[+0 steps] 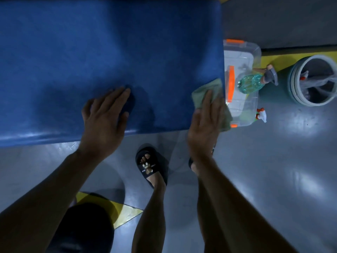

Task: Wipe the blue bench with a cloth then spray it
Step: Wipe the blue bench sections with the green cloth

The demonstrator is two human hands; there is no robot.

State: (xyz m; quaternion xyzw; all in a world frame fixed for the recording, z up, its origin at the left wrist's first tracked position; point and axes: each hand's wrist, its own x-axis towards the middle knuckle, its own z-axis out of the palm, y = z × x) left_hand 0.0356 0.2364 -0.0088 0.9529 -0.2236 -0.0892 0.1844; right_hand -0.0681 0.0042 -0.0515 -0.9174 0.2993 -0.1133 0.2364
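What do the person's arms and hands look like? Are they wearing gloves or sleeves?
No gloves and no sleeves in view. Both forearms are bare right down to the wrists. The left hand and the right hand are bare too, with no rings, watch or bracelets that I can see in this dim light.

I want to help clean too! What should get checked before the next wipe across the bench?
1. Green cloth under the right hand: ok, flat fingers press it.
2. Cloth on the blue bench: ok, at its right end, partly hanging off.
3. Left hand steadying: ok, flat on the bench.
4. Wiping path free of objects: ok.
5. Spray bottle close for later: ok, lying on the clear box.
6. Cloth damp or dry: cannot tell.
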